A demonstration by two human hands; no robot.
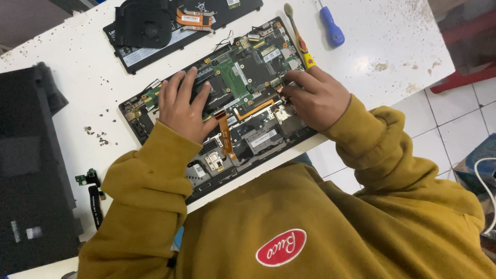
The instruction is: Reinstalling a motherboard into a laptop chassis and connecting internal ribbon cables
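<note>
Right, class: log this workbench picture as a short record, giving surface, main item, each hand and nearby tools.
Surface: white table
Main item: opened laptop, circuit board exposed
Left hand: resting flat on the board's left part
Right hand: fingertips pressing at the board's right edge
Tools: blue screwdriver; yellow-and-red handled tool
Also: battery pack with fan, loose screws

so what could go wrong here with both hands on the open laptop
The left hand presses flat on the bare circuit board, so it might strain parts. The orange ribbon cable stands loose between the hands and could snag or crease. Small screws lie loose on the white table and could get swept off.
</note>
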